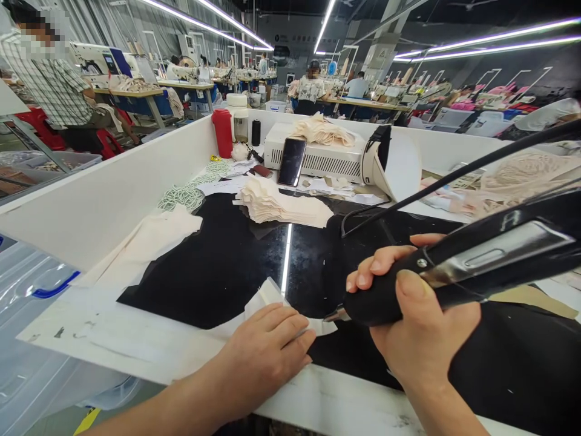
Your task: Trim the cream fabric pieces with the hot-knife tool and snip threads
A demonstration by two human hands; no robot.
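Observation:
A white fabric piece (266, 297) lies at the near edge of the black mat (200, 266). My left hand (267, 348) presses on it, fingers together and curled over it; the thumb is hidden. My right hand (422, 315) is closed around a thick black handheld tool (381, 297) with a silver lever-like plate. The tool's narrow metal tip (336, 315) reaches the right end of the fabric, close to my left fingertips. Whether the tip touches the cloth I cannot tell. Further back rests a stack of cream fabric pieces (276, 203).
More cream cloth (158, 236) lies at left, near a green-white cord tangle (184, 191). A phone (292, 161) leans on a white vented box (331, 160). A black cable (454, 169) crosses at right. White walls (149, 157) edge the table; co-workers sit beyond.

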